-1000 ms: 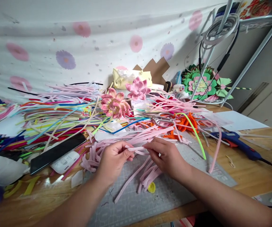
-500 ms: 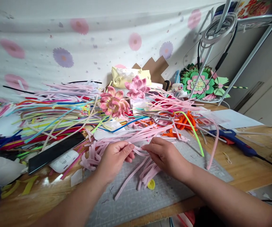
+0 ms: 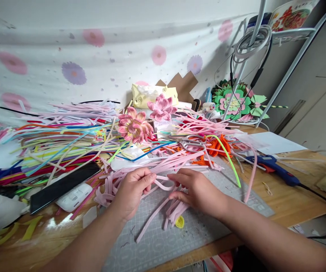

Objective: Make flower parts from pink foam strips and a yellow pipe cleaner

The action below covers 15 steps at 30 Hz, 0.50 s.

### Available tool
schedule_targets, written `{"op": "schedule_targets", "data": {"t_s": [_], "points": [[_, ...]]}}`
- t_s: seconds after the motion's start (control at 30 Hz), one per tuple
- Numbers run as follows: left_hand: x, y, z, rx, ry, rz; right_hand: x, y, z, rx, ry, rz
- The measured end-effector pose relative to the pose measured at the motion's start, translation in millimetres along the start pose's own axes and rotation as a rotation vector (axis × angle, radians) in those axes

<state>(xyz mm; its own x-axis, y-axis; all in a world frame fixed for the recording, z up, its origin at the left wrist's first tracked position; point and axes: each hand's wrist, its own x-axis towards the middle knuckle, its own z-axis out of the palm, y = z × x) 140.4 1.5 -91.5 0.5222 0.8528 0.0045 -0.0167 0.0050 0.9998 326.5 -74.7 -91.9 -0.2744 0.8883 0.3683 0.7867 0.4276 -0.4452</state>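
My left hand (image 3: 131, 190) and my right hand (image 3: 193, 189) meet over a grey cutting mat (image 3: 208, 226). Both pinch one pale pink pipe cleaner (image 3: 163, 184), which sags in a loop between them. Under my hands lies a heap of more pink pipe cleaners (image 3: 177, 207). A small yellow coil (image 3: 179, 221) rests on the mat just in front of my right hand. Two pink pipe-cleaner flowers (image 3: 134, 126) stand behind the heap.
A big spread of coloured pipe cleaners (image 3: 61, 139) fills the left of the wooden table (image 3: 293, 204). Scissors (image 3: 191, 142) and orange pipe cleaners (image 3: 218, 145) lie behind my hands. A blue glue gun (image 3: 273, 166) lies at right, a black phone (image 3: 62, 185) at left.
The straight pink piece between my hands has bent down into a loop. My hands have closed in slightly and the camera has swung a little to the right.
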Motion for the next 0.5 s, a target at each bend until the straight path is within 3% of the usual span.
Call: {"op": "schedule_targets", "data": {"t_s": [0.27,0.5], "points": [[-1.3,-0.8,-1.8,0.103,0.029,0.055,4.3,0.5,6.2,-0.053,0.079,0.025],[-0.7,8.9,-3.7,0.204,0.105,0.158,19.1,2.8,3.4,0.006,0.034,-0.04]]}}
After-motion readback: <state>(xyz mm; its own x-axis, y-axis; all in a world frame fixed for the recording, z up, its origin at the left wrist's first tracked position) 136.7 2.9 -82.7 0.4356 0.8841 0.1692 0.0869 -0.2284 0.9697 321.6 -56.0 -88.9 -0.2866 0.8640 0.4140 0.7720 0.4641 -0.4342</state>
